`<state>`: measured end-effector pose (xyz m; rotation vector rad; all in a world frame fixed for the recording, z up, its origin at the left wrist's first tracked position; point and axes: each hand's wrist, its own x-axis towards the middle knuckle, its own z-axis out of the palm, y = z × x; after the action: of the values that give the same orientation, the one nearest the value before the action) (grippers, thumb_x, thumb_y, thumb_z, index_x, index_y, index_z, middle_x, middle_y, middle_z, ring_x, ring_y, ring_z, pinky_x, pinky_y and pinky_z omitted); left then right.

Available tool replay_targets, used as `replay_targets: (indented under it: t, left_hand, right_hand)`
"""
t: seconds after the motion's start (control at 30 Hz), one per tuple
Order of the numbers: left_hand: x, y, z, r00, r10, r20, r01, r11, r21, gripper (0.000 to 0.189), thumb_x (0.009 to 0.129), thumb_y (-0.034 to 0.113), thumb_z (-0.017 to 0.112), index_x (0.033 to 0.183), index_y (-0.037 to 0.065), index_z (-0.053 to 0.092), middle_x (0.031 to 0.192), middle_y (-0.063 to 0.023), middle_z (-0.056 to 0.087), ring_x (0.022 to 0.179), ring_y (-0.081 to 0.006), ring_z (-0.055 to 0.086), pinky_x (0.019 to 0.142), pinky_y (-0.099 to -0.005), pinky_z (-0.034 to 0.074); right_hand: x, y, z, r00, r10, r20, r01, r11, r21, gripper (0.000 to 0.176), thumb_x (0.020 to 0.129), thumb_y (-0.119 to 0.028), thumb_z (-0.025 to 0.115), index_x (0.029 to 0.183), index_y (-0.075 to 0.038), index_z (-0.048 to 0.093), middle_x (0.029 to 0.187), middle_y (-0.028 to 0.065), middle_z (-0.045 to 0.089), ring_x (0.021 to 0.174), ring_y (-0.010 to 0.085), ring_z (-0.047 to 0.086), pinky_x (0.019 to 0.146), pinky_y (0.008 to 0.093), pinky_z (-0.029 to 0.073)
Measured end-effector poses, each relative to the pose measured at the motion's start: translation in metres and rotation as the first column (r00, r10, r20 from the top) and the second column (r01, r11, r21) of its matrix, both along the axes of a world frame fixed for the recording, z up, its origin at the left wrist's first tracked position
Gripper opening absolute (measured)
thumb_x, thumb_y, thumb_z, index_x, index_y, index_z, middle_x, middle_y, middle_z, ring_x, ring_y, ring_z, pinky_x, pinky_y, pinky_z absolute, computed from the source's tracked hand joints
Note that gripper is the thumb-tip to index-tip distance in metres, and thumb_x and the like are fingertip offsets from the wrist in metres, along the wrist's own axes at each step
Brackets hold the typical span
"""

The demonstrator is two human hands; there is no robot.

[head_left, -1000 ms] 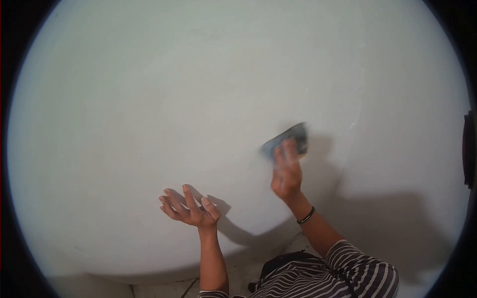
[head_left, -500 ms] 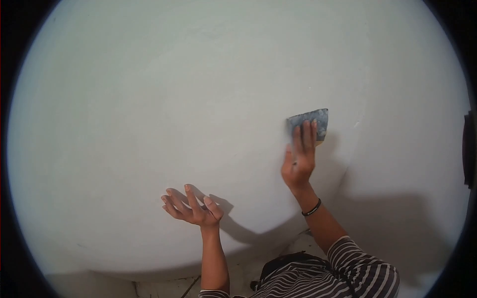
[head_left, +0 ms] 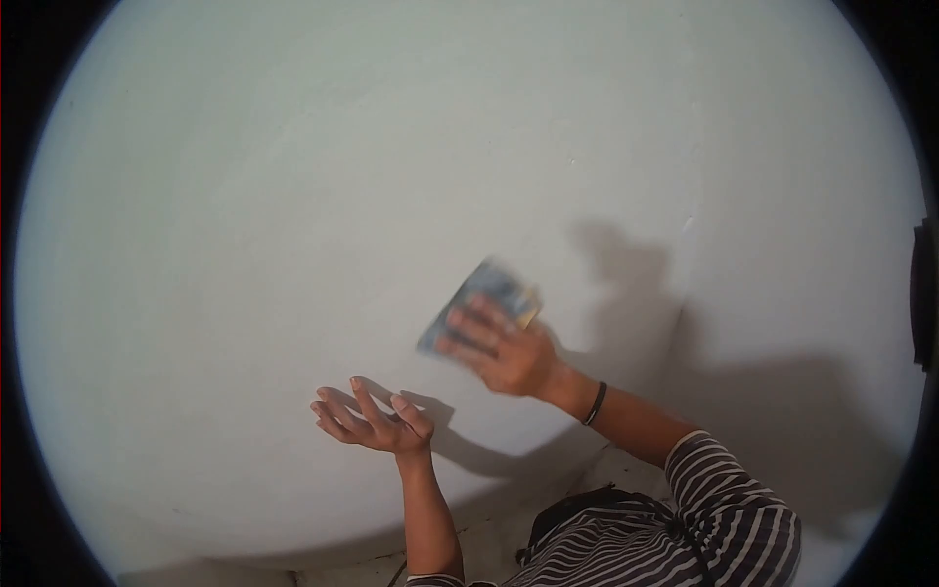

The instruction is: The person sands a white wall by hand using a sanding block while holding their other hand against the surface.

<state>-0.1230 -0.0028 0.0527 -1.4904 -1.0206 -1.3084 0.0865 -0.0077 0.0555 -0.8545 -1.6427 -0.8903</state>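
My right hand [head_left: 518, 357] presses a flat blue-grey sheet [head_left: 492, 277] close over the pale wall [head_left: 293, 215], its fingers spread across the face. The sheet has whitish smears and a yellowish lower right edge; its kind I cannot tell. It is tilted, its long edge slanting down to the left, and blurred by motion like the fingers. Below and to the left, my left hand [head_left: 377, 419] is raised before the wall, palm up, fingers apart and holding nothing. Its shadow falls on the wall just behind it.
A wall corner [head_left: 680, 318] runs down on the right, with small whitish marks near it. Shadows of my head and arm darken the wall beside it. A dark object [head_left: 921, 293] sits at the far right edge. Rough surfaces show low behind my striped shirt [head_left: 626, 538].
My right hand has swept left and downward with the sheet, turning it from nearly upright to a slant. My left hand stays in about the same place, open.
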Motion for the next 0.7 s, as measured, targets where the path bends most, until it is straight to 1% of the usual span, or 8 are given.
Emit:
replay_targets:
  t: [0.1, 0.23, 0.33, 0.43, 0.53, 0.57, 0.63, 0.7]
  left_hand:
    - [-0.004, 0.0, -0.003, 1.0, -0.017, 0.011, 0.018, 1.0, -0.019, 0.051, 0.091, 0.029, 0.041, 0.134, 0.004, 0.05, 0.149, -0.0241, 0.031, 0.142, -0.0396, 0.019, 0.113, -0.0571, 0.014]
    - [-0.002, 0.002, -0.003, 0.999, -0.034, 0.017, 0.034, 0.999, -0.002, 0.051, 0.091, 0.03, 0.041, 0.134, 0.004, 0.051, 0.148, -0.0249, 0.033, 0.142, -0.0401, 0.02, 0.113, -0.0577, 0.014]
    - [-0.002, -0.001, -0.003, 0.999, -0.034, 0.023, 0.034, 0.999, -0.014, 0.051, 0.091, 0.03, 0.041, 0.133, 0.004, 0.051, 0.147, -0.0252, 0.033, 0.142, -0.0403, 0.02, 0.113, -0.0583, 0.014]
    - [-0.002, -0.002, 0.0, 0.999, -0.036, 0.035, 0.037, 0.999, -0.028, 0.051, 0.09, 0.03, 0.041, 0.132, 0.004, 0.052, 0.147, -0.0253, 0.034, 0.142, -0.0405, 0.02, 0.113, -0.0587, 0.014]
    - [0.001, -0.002, 0.003, 0.999, -0.03, 0.028, 0.03, 0.999, -0.013, 0.05, 0.091, 0.028, 0.04, 0.133, 0.003, 0.051, 0.147, -0.0251, 0.034, 0.142, -0.0398, 0.02, 0.113, -0.0577, 0.015]
    - [0.002, -0.002, 0.006, 1.0, -0.026, 0.016, 0.026, 1.0, 0.0, 0.05, 0.092, 0.027, 0.039, 0.134, 0.003, 0.049, 0.148, -0.0248, 0.033, 0.142, -0.0391, 0.021, 0.113, -0.0566, 0.015]
    - [0.0, -0.002, 0.004, 1.0, -0.025, 0.017, 0.025, 1.0, 0.004, 0.05, 0.092, 0.027, 0.039, 0.134, 0.003, 0.049, 0.148, -0.0248, 0.033, 0.142, -0.0393, 0.021, 0.113, -0.0564, 0.015]
    - [-0.002, 0.001, -0.002, 0.998, -0.04, 0.046, 0.041, 0.999, -0.013, 0.05, 0.089, 0.029, 0.042, 0.132, 0.005, 0.052, 0.147, -0.0257, 0.035, 0.141, -0.0409, 0.021, 0.113, -0.0581, 0.014]
  right_hand:
    - [0.003, 0.002, 0.0, 0.999, 0.019, 0.034, -0.019, 1.0, 0.01, 0.044, 0.082, -0.014, 0.058, 0.122, -0.03, 0.064, 0.14, -0.0041, 0.052, 0.127, 0.0198, 0.051, 0.089, 0.0407, 0.051]
    - [0.021, 0.011, 0.045, 0.893, 0.039, -0.449, 0.03, 0.989, 0.146, 0.048, 0.076, -0.008, 0.061, 0.122, -0.019, 0.066, 0.139, 0.0082, 0.052, 0.129, 0.0342, 0.048, 0.088, 0.0421, 0.051]
    - [0.006, 0.009, 0.046, 0.915, 0.027, -0.402, 0.025, 0.992, 0.125, 0.051, 0.074, -0.007, 0.063, 0.125, -0.014, 0.064, 0.138, 0.0137, 0.052, 0.129, 0.0403, 0.046, 0.089, 0.0428, 0.051]
    - [-0.003, 0.002, 0.03, 0.991, 0.117, 0.065, -0.118, 0.993, 0.013, 0.049, 0.074, -0.009, 0.063, 0.122, -0.016, 0.065, 0.137, 0.0118, 0.053, 0.128, 0.0389, 0.048, 0.095, 0.0473, 0.047]
    - [0.023, 0.003, 0.056, 0.998, -0.063, 0.004, 0.063, 0.996, 0.064, 0.043, 0.08, -0.015, 0.062, 0.123, -0.021, 0.064, 0.138, 0.0034, 0.053, 0.131, 0.0281, 0.047, 0.098, 0.0437, 0.046]
    - [0.032, 0.002, 0.07, 0.993, -0.037, -0.115, 0.04, 0.999, 0.023, 0.044, 0.08, -0.012, 0.062, 0.124, -0.017, 0.064, 0.139, 0.0065, 0.052, 0.131, 0.0319, 0.046, 0.101, 0.0439, 0.043]
    - [0.045, 0.017, 0.093, 0.928, 0.014, -0.371, 0.058, 0.982, 0.18, 0.045, 0.08, -0.009, 0.062, 0.125, -0.013, 0.063, 0.14, 0.0099, 0.051, 0.131, 0.0363, 0.045, 0.1, 0.0428, 0.044]
    - [0.036, 0.018, 0.094, 0.939, 0.001, -0.345, 0.065, 0.982, 0.18, 0.046, 0.08, -0.007, 0.062, 0.126, -0.01, 0.062, 0.14, 0.0118, 0.051, 0.131, 0.0387, 0.044, 0.1, 0.0425, 0.043]
